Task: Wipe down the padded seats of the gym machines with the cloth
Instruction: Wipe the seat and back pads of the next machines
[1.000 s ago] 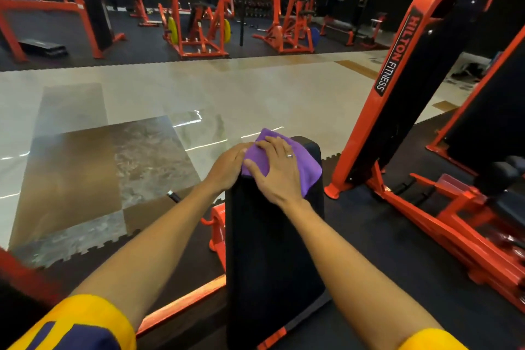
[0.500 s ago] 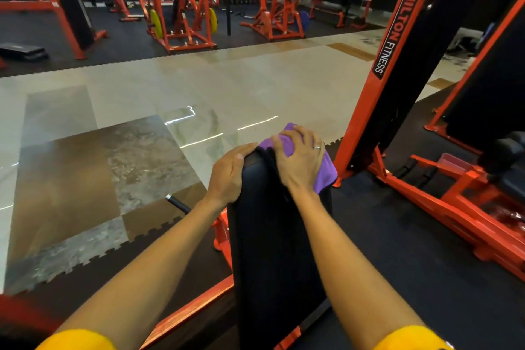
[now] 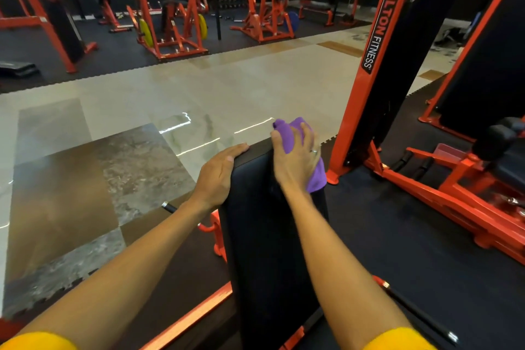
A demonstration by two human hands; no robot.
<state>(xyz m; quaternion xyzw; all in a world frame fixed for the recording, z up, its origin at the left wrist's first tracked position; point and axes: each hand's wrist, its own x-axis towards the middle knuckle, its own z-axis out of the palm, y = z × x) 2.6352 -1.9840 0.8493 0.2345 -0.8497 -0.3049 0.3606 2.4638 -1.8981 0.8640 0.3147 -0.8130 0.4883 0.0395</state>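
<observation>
**Cloth gathered up at the seat's far corner**

Closest in, the black padded seat runs away from the person, between the two forearms. A second ago the cloth lay spread flat on the seat's far end under an open palm. Now the right grip has it bunched, fingers curled round the purple fabric. It sits at the far right corner of the seat, with a tail of cloth hanging down the right side. The left grip, hooked over the far edge half a second ago, now lies flat along the left rim with fingers straight, touching the padding and holding nothing.

The top end looks wiped. The cloth seems to be on its way to the right edge, or being regathered for another stroke (which of the two cannot be told).

Counted from near to far:
- two yellow sleeves
- one padded seat under the hands
- two hands
- one cloth
- one ring on the right hand
- one orange upright lettered HILTON FITNESS, just to the right
- two yellow plates and one blue plate, beyond the pale tiled floor

At least three orange machine frames also stand back there, though the darkness makes a firm tally doubtful.
</observation>
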